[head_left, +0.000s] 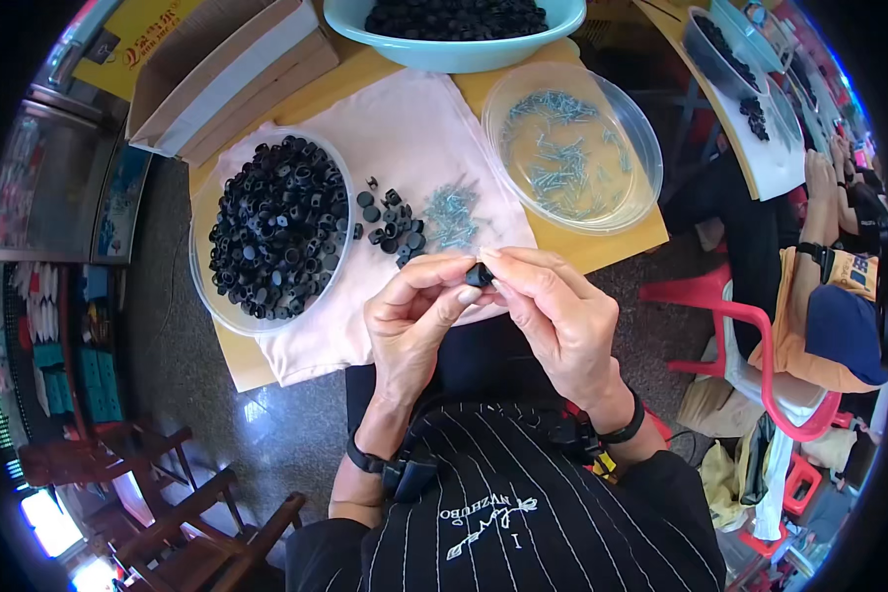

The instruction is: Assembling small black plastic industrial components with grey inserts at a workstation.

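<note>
Item, nearest: one small black piece (pixel 480 275), held between the fingertips of our left hand (pixel 409 321) and right hand (pixel 562 316), which meet and pinch it from either side; whether a screw sits in it we cannot tell, as the fingers cover most of it; we judge that a slack or uneven pinch could let it spin or drop toward our lap, since the hands stand by the cloth's near edge.

Item, just beyond the hands: loose silver screws (pixel 453 215), heaped on a pink cloth (pixel 395 118); a brushing knuckle or a tug on the fabric could scatter them.

Item, ahead and left of these: loose black parts (pixel 395 222); lying so near the screws, they could mingle if swept by a sleeve.

Item, left of the hands: a round tub (pixel 201 259) heaped with black parts; overfull, it could spill if bumped.

Item, ahead and right: a clear tub (pixel 617 202) of screws, near the table edge; an elbow could tip it.

Item, farthest ahead: a pale blue basin (pixel 444 54) of black parts.
</note>
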A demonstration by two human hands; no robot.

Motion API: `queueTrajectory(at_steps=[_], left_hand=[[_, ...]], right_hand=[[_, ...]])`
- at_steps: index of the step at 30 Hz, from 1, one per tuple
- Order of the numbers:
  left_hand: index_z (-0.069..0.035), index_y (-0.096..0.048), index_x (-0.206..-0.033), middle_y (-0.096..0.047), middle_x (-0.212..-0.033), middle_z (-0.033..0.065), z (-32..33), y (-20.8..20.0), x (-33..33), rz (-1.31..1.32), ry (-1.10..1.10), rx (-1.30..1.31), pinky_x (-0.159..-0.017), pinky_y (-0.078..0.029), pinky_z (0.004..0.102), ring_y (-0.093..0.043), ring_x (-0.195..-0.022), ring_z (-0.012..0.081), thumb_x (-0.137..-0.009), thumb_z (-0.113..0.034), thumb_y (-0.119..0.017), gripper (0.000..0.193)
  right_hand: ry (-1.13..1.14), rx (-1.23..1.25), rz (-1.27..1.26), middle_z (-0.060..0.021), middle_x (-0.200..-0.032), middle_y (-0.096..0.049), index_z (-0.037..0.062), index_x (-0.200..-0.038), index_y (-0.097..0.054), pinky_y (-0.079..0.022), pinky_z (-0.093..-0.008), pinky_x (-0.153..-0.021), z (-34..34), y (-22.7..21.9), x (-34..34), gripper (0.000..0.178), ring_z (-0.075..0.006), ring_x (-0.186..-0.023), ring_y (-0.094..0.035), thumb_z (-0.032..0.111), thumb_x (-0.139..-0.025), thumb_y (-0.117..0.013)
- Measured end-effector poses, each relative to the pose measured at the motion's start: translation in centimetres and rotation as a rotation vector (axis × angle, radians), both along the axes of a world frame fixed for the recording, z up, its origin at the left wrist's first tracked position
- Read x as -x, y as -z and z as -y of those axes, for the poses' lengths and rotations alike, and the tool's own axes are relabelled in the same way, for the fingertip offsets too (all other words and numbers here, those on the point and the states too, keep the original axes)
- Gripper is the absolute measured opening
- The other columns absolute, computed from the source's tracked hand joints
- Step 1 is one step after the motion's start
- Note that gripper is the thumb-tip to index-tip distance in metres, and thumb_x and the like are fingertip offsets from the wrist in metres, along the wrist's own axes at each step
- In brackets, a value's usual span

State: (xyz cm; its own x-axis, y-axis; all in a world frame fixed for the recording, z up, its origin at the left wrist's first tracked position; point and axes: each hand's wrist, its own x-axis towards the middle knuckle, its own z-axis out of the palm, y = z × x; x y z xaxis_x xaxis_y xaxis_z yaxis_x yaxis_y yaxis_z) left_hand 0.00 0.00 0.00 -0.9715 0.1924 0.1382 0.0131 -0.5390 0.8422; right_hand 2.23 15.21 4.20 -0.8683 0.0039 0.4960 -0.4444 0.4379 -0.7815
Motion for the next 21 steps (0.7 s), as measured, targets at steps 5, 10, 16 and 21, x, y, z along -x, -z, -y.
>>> queueTrajectory(at_steps=[5,10,16,21], left_hand=[[0.006,-0.061,-0.107,-0.058,-0.112,0.0150,0.4,-0.2,-0.1,-0.025,0.051,0.020,-0.086,-0.056,0.0340,-0.063,-0.100,0.0214,-0.084,0.011,-0.060,0.024],[0.005,-0.061,-0.106,-0.060,-0.108,0.0137,-0.1,-0.5,0.2,0.019,0.034,0.008,-0.086,-0.056,0.0326,-0.064,-0.095,0.0204,-0.083,0.011,-0.062,0.024],[0.003,-0.063,-0.103,-0.063,-0.106,0.0117,-0.2,-0.6,0.3,0.106,-0.030,0.006,-0.084,-0.056,0.0302,-0.065,-0.090,0.0176,-0.082,0.009,-0.065,0.022],[0.001,-0.065,-0.102,-0.064,-0.106,0.0107,-0.3,-0.1,0.2,0.144,-0.057,0.006,-0.086,-0.054,0.0285,-0.064,-0.094,0.0156,-0.080,0.007,-0.068,0.023]], right_hand=[[-0.011,0.086,0.092,-0.0151,-0.097,-0.066,-0.0023,-0.105,-0.065,-0.055,-0.0280,-0.070,0.1,0.0,0.1,0.022,-0.0218,-0.082,-0.067,-0.004,-0.084,-0.062],[0.004,0.283,0.156,-0.0149,-0.098,-0.066,-0.0014,-0.103,-0.065,-0.054,-0.0273,-0.069,0.5,0.8,0.4,0.020,-0.0200,-0.082,-0.067,-0.004,-0.084,-0.063],[0.029,0.075,0.058,-0.0138,-0.099,-0.065,-0.0010,-0.106,-0.064,-0.056,-0.0270,-0.069,0.6,0.6,0.6,0.025,-0.0201,-0.082,-0.067,-0.005,-0.081,-0.064],[0.015,0.066,0.010,-0.0145,-0.103,-0.063,-0.0007,-0.111,-0.062,-0.056,-0.0281,-0.068,1.0,1.1,0.8,0.035,-0.0211,-0.082,-0.066,-0.008,-0.077,-0.067]])
